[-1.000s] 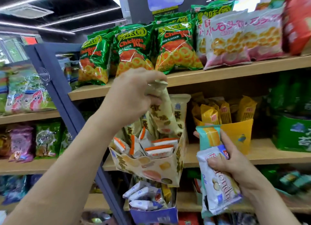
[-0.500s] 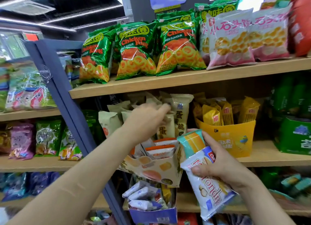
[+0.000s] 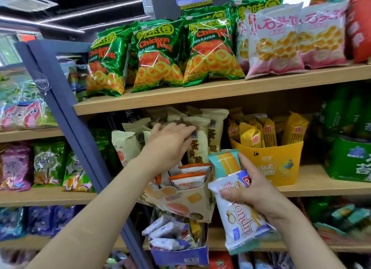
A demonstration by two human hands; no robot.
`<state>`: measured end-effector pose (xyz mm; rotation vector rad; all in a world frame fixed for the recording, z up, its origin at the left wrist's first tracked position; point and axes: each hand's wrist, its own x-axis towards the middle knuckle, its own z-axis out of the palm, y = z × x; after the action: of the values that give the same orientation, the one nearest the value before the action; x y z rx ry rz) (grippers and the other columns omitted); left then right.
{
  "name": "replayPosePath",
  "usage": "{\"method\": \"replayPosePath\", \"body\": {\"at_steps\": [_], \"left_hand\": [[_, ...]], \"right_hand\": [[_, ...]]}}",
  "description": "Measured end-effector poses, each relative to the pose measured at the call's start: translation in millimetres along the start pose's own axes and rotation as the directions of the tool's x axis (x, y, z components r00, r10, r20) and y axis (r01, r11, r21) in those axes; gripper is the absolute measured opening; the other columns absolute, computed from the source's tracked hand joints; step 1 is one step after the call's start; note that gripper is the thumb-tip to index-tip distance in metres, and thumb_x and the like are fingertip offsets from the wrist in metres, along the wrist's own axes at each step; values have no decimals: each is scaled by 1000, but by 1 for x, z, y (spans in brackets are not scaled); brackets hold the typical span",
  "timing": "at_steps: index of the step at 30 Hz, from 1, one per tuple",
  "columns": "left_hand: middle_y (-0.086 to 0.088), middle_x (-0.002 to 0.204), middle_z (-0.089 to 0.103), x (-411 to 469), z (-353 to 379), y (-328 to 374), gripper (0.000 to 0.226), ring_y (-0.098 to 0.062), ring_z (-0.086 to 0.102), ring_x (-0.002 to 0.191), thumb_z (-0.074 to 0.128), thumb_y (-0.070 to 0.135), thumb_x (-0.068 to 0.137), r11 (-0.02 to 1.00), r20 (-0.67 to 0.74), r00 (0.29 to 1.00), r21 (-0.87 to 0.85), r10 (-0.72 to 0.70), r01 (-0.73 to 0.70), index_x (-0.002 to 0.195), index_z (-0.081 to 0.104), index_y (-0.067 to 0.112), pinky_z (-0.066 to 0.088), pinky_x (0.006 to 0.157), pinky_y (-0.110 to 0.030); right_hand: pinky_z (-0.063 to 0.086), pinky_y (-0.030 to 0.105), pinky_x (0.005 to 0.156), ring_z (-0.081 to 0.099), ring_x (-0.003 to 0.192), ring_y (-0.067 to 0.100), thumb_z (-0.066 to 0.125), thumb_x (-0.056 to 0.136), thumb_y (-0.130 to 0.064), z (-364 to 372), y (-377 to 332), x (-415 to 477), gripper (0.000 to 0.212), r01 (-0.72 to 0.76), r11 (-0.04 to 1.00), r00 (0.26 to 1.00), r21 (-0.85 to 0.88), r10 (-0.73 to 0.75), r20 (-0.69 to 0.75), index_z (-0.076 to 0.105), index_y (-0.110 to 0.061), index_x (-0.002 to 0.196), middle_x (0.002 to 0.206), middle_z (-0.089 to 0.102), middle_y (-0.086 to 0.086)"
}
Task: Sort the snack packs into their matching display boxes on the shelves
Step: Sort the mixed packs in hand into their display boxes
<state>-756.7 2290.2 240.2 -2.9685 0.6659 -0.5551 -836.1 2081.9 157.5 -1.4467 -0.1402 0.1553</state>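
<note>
Head view: left hand (image 3: 170,146) lies flat-fingered on cream egg-yolk packs (image 3: 197,146) standing on mid shelf (image 3: 321,188), pressing, not gripping. Right hand (image 3: 259,192) clutches two packs, white-blue pack (image 3: 239,224) & teal-orange pack (image 3: 224,164), just beside beige display box (image 3: 186,200). Step: prob. settling cream packs. Next: match the held two; blue box (image 3: 180,254) below looks likely for the white-blue one.

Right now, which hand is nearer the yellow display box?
Right. The right hand holds two packs at the left end of the yellow display box; the left hand touches cream packs farther left.
</note>
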Motion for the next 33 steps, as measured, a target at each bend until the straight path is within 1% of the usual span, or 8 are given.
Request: {"method": "replayPosePath", "body": {"at_steps": [4, 10, 16, 19, 22, 25, 27, 33], "left_hand": [[10, 116, 66, -48, -12, 30, 44, -11, 57, 108, 37, 43, 96, 923, -351, 935, -375, -53, -88, 126, 63, 25, 45, 93, -31], [33, 137, 41, -107, 5, 104, 92, 10, 48, 119, 73, 61, 70, 748, -27, 996, -662, -81, 43, 137, 10, 65, 46, 100, -22], [33, 108, 62, -104, 17, 109, 79, 1, 68, 94, 87, 17, 70, 239, 57, 949, -961, -309, 136, 124, 45, 56, 58, 85, -31], [29, 109, 62, -99, 18, 113, 69, -1, 68, 93, 83, 8, 73, 164, 15, 937, -983, -349, 76, 121, 51, 46, 59, 83, -32], [27, 113, 63, -102, 26, 118, 53, -2, 64, 104, 76, 14, 80, 171, -71, 912, -985, -405, -1, 118, 56, 44, 56, 90, -31], [13, 123, 58, -109, 34, 117, 40, -12, 54, 120, 61, 28, 94, 435, -310, 826, -896, -470, -88, 122, 53, 55, 47, 103, -38], [1, 120, 52, -112, 37, 111, 45, -10, 50, 117, 53, 22, 95, 577, -440, 794, -804, -419, -141, 125, 52, 55, 36, 103, -15], [8, 120, 44, -123, 50, 111, 35, 5, 48, 103, 44, 48, 88, 702, -331, 913, -708, -239, -73, 121, 56, 52, 33, 84, 2]], "right_hand": [[60, 42, 68, 75, 84, 24, 86, 49, -19, 7, -6, -9, 120, 93, 989, 983, 113, -74, -166, 25, -46, 148, 109, 70, 1], [62, 42, 69, 75, 89, 25, 83, 61, -26, 28, -12, -22, 87, 251, 946, 932, 203, -180, -315, 43, -34, 138, 107, 72, 4], [60, 44, 79, 72, 102, 27, 62, 83, -28, 21, -20, -42, 63, 265, 893, 955, 364, -191, -226, 41, -64, 131, 116, 72, 2], [52, 45, 98, 66, 115, 16, 60, 92, -17, 14, -17, -53, 74, 235, 966, 971, 109, -229, -64, 33, -76, 126, 131, 64, -7], [55, 40, 94, 65, 113, 9, 61, 94, -10, 7, -11, -58, 71, 252, 961, 962, -110, -262, -83, 40, -68, 128, 134, 59, -12], [59, 49, 84, 68, 103, 19, 57, 96, -3, 4, -2, -59, 45, 278, 945, 913, -170, -315, -259, 66, -45, 111, 120, 66, -9], [58, 47, 75, 67, 90, 25, 55, 96, -4, 2, 4, -62, 35, 281, 936, 851, -211, -345, -395, 72, -34, 92, 100, 70, -5], [58, 46, 80, 68, 98, 22, 68, 85, -25, 3, 7, -66, 17, 343, 937, 858, 60, -287, -426, 74, -31, 99, 111, 71, 3]]}}
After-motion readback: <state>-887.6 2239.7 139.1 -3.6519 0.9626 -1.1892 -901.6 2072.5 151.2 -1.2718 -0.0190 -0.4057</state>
